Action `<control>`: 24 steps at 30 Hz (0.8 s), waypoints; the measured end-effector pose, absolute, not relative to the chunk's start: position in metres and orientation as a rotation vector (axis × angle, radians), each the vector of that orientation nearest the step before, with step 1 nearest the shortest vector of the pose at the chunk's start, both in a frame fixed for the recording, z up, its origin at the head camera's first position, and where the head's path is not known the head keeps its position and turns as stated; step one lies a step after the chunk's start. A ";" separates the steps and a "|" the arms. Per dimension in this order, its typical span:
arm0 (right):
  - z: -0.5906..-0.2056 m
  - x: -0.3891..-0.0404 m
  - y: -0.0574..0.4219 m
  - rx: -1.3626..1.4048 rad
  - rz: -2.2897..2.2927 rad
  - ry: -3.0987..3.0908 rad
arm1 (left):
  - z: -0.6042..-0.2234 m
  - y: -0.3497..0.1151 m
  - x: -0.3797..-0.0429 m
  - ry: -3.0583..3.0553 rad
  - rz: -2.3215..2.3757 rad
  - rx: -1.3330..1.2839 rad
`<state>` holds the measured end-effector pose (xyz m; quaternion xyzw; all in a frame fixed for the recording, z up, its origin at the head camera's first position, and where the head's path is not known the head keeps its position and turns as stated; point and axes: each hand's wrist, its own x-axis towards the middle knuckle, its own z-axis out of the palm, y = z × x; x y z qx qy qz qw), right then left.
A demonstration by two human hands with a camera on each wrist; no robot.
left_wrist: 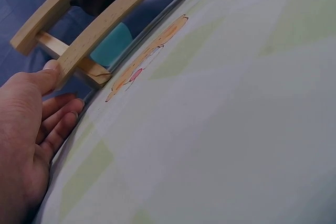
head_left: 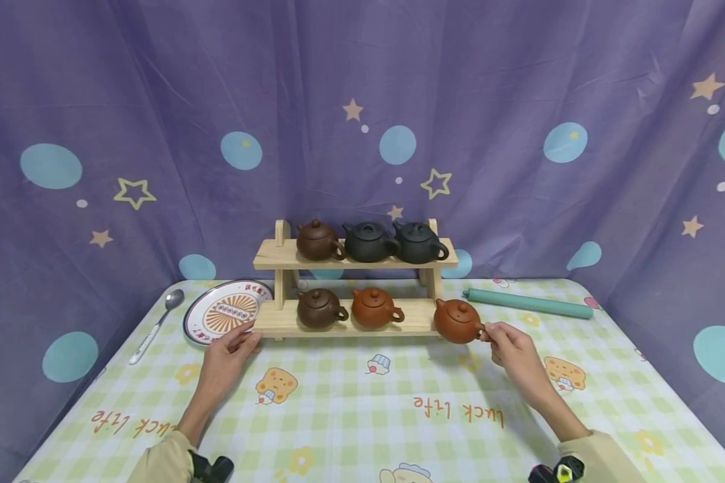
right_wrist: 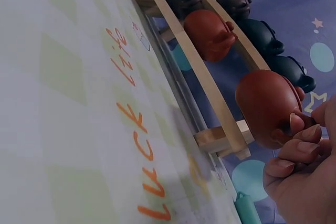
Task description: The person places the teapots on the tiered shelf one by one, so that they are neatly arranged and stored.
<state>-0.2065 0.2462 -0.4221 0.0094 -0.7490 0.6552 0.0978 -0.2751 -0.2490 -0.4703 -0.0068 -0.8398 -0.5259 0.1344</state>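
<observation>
My right hand [head_left: 513, 352] pinches the handle of a reddish-brown teapot [head_left: 457, 322]. That teapot is level and overlaps the right end of the lower shelf in the head view. At the lower shelf's left end my left hand [head_left: 226, 359] touches the wooden two-tier rack [head_left: 350, 330] with a fingertip, its other fingers [left_wrist: 60, 121] loosely bent below the board. On the lower shelf stand a dark brown teapot [head_left: 319, 310] and another reddish-brown teapot [head_left: 374, 308]. The upper shelf holds a brown teapot [head_left: 316, 241] and two black teapots [head_left: 368, 243], [head_left: 418, 245].
A patterned plate [head_left: 202, 308] lies left of the rack, partly behind my left hand, with a spoon [head_left: 156, 329] beyond it. A green rod-shaped roll [head_left: 532, 304] lies at the back right. Behind the table hangs a purple curtain [head_left: 314, 74]. A checked cloth [head_left: 344, 402] covers the table.
</observation>
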 end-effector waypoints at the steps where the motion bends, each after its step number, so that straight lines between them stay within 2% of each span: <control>1: -0.422 -0.208 0.245 0.030 1.942 -2.214 | -0.471 -0.249 -0.275 -2.433 -1.526 -0.020; 24: -0.425 -0.231 0.222 0.026 2.027 -2.167 | -0.472 -0.250 -0.276 -2.418 -1.566 -0.037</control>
